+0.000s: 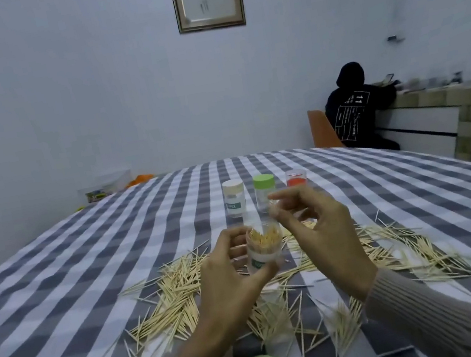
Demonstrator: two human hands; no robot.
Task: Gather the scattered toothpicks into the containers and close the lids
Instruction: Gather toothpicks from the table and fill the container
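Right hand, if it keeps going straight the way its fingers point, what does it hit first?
Probably the green-lidded container. The right hand points up-left and away over the held jar, and that container lies next in line, though depth is hard to judge.

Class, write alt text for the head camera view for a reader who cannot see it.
The left hand holds an open clear container packed with toothpicks above a checked tablecloth, the right hand raised beside it. Loose toothpicks lie scattered below; three more containers stand behind.
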